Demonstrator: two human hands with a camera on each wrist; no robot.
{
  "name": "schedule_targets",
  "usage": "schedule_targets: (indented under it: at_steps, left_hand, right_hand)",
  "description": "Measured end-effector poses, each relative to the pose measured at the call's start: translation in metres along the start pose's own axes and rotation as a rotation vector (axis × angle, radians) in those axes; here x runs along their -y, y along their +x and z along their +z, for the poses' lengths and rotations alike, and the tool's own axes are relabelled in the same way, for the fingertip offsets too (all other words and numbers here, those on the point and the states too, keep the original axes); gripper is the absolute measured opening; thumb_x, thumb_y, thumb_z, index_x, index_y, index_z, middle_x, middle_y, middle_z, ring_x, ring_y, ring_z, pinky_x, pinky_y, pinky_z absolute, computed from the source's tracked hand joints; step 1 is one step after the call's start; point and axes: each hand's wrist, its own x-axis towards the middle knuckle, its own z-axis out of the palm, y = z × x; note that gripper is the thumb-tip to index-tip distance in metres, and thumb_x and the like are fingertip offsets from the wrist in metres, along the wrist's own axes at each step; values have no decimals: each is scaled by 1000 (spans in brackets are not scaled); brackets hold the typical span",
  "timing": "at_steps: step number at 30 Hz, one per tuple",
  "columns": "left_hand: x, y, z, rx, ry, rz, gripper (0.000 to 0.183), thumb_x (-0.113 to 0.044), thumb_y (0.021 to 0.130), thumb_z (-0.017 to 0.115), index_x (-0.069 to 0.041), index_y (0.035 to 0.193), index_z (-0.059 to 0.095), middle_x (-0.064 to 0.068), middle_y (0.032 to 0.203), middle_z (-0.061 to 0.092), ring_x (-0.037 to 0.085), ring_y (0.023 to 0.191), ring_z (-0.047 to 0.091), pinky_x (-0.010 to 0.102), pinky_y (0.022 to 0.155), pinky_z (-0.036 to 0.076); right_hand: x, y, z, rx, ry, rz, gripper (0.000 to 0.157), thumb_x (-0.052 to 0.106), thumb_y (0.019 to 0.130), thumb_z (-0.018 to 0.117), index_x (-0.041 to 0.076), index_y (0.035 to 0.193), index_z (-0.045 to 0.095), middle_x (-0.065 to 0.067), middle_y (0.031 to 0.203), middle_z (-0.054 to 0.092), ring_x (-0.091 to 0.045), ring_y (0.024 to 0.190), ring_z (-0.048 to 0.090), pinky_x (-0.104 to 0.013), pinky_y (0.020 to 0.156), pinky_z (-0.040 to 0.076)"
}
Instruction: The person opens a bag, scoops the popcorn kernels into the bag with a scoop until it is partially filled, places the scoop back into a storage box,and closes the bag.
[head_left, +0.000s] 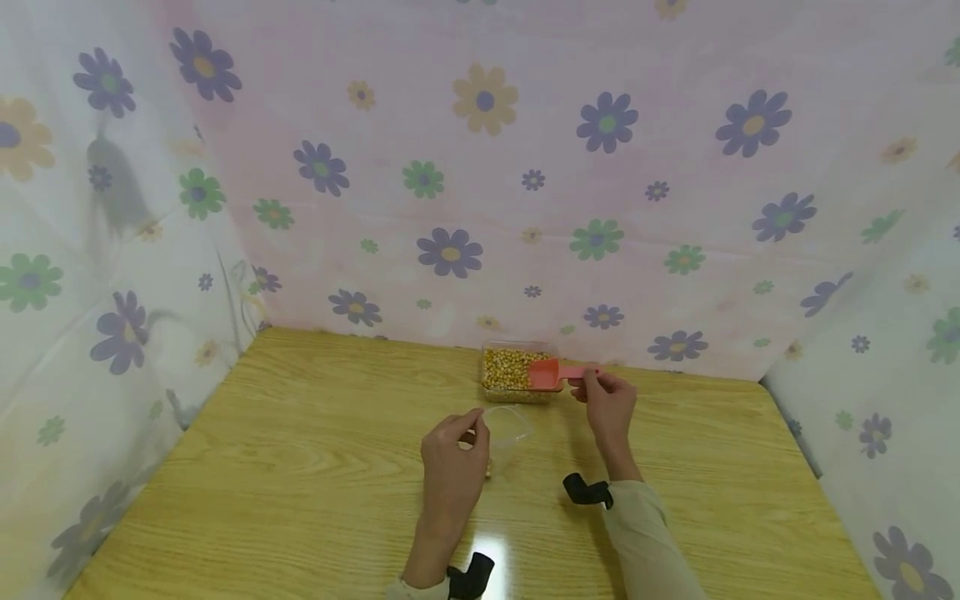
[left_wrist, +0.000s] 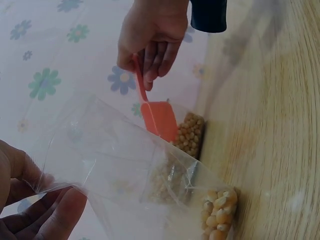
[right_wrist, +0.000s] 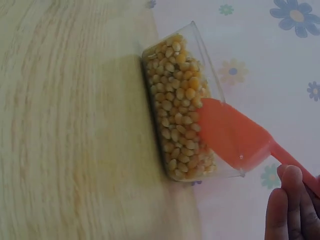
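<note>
1. Nearest, at the bottom of the head view: black mount (head_left: 471,577) on the left wrist, just beside a bright glare (head_left: 498,547) on the table (head_left: 322,433).
2. Just beyond: left hand (head_left: 454,458), thumb and fingertips pinching the upper edge of a clear bag (left_wrist: 120,165). To the left, a broad stretch of wood running out to the table's left edge.
3. Over to the right: pale sleeve (head_left: 648,542) with a second mount (head_left: 585,490) at the cuff. On the inner side, a narrower lane of wood toward the left hand; on the outer side, a wider one reaching the table's right edge.
4. Next: bag, drawn upward by the pinch, mouth just short of the near wall of a clear box (head_left: 519,396), kernels (left_wrist: 218,216) gathered at the bottom. Impossible to tell: bag and box touching or apart.
5. Farther: right hand (head_left: 609,408), beside the box's right end, thumb and fingers pinching the handle of a red scoop (head_left: 545,375); other fingertips close together in the right wrist view.
6. Scoop slanting over the right end of the box, lip at the corn (head_left: 510,365); depth of dip hard to judge.
7. Box on the table, close to the back edge, long side roughly along it, well filled with corn. Along that edge, long room leftward, less rightward.
8. Farthest: flowered cloth (head_left: 375,208), rising right behind the back edge and along both sides.
</note>
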Motion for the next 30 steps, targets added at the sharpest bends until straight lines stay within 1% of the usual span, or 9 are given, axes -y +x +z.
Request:
schedule_targets:
  at_steps: [6, 9, 13, 18, 19, 26, 30]
  left_hand:
    - [1, 1, 0, -1, 7, 27, 17, 8, 91, 66, 4, 101, 79, 13, 83, 74, 16, 61, 67, 17, 50, 52]
    - [1, 1, 0, -2, 6, 27, 17, 8, 91, 66, 4, 101, 79, 13, 83, 74, 16, 61, 67, 17, 49, 52]
    - [2, 1, 0, -4, 8, 29, 17, 8, 91, 66, 4, 101, 79, 13, 83, 75, 16, 61, 67, 17, 48, 51]
    - [2, -1, 0, 8, -3, 2, 18, 7, 91, 66, 4, 102, 79, 14, 83, 75, 16, 61, 67, 17, 48, 51]
    - [2, -1, 0, 13, -7, -6, 18, 7, 91, 66, 4, 103, 79, 14, 84, 75, 16, 61, 67, 17, 48, 51]
    - [1, -2, 2, 21, -12, -25, 17, 6, 92, 66, 4, 102, 79, 14, 83, 75, 16, 60, 67, 17, 48, 51]
    - [1, 0, 2, 18, -16, -26, 17, 5, 92, 66, 3, 101, 80, 14, 84, 75, 16, 61, 67, 18, 49, 52]
  right_hand:
    - [-8, 3, -1, -10, 31, 108, 33, 13, 103, 57, -16, 106, 71, 2, 71, 75, -10, 63, 72, -32, 68, 62]
    - [-9, 3, -2, -1, 73, 184, 34, 15, 104, 55, -15, 112, 69, 4, 70, 75, -10, 66, 73, -30, 69, 62]
    - [-11, 2, -2, 11, 136, 279, 38, 16, 105, 53, -17, 119, 66, 4, 71, 75, -10, 70, 74, -27, 71, 62]
    - [-15, 4, -2, 16, 205, 382, 39, 16, 106, 52, -16, 125, 62, 4, 73, 76, -10, 73, 74, -27, 75, 61]
    - [-16, 4, -3, 14, 214, 399, 39, 16, 106, 52, -16, 126, 61, 4, 73, 76, -10, 72, 74, -26, 74, 61]
    - [-23, 4, -5, 14, 298, 482, 39, 18, 108, 48, -13, 130, 58, 3, 74, 76, -8, 72, 72, -28, 80, 61]
    - [-23, 0, -6, 31, 400, 534, 37, 20, 110, 45, -7, 132, 55, 2, 82, 77, -9, 79, 73, -27, 88, 59]
